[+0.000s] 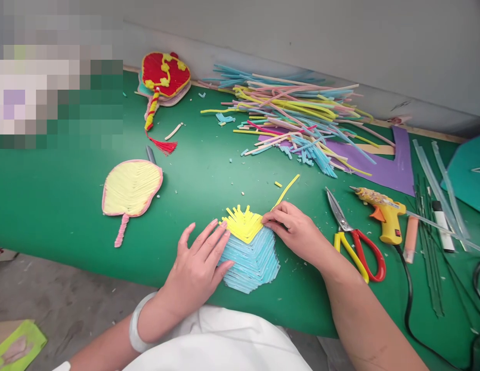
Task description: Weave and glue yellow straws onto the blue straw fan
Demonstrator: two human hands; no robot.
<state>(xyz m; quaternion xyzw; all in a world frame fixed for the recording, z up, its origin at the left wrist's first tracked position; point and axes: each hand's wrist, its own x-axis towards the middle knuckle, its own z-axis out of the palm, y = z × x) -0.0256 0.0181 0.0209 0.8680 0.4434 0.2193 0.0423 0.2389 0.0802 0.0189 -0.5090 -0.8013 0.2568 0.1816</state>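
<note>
Two colours on this striped panel (252,265), folks: blue for most of it, yellow V-shaped rows at the top, and it's lying on the green table (193,180) just below the middle of the frame. Left hand (195,270) is palm down over the left edge, fingers loosely spread. Right hand (299,232) has a yellow strip (287,190) pinched between thumb and fingers at the upper right edge, one end poking out up and to the right. Right side of the frame: scissors (343,222) with blades apart, glue gun (391,214) just beside them. Big messy pile of coloured strips (294,111) up top, right of centre. Pale yellow fan (132,188) with pink trim lies left of centre, and a red fan (158,71) sits in the upper left, tassel and all.
</note>
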